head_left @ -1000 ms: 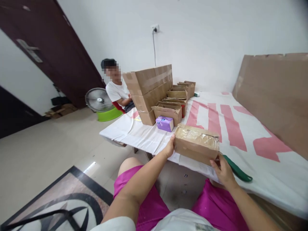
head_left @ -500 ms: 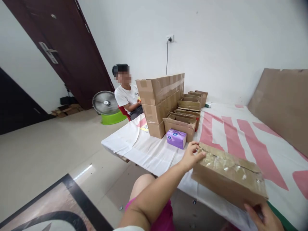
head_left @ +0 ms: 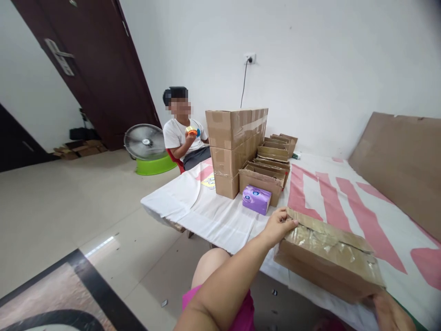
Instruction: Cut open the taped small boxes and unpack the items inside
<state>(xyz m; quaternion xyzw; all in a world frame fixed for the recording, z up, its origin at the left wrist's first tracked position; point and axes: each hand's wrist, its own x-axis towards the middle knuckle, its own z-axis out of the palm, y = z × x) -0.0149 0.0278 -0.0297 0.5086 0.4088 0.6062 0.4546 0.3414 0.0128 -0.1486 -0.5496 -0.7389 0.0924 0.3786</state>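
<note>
A taped cardboard box (head_left: 330, 257) lies at the near edge of the cloth-covered table. My left hand (head_left: 280, 226) grips its far left end, with the thumb on top and the fingers over the corner. At the box's near right corner is my right hand (head_left: 392, 312), partly cut off by the frame; its fingertips are hidden at the lower edge of the box. Beyond my left hand sits a purple tissue pack (head_left: 257, 199), leaning close to a row of open cardboard boxes (head_left: 262, 181).
Stacked closed boxes (head_left: 225, 158) stand left of the open ones. Behind them a seated person (head_left: 184, 138) in a white shirt holds a small orange and yellow object. A fan (head_left: 144, 141) is on the floor. A large cardboard sheet (head_left: 399, 170) stands at the right.
The view has shifted slightly. The seated person has raised a hand with the orange and yellow object. My right hand has shifted a little right and down at the box corner.
</note>
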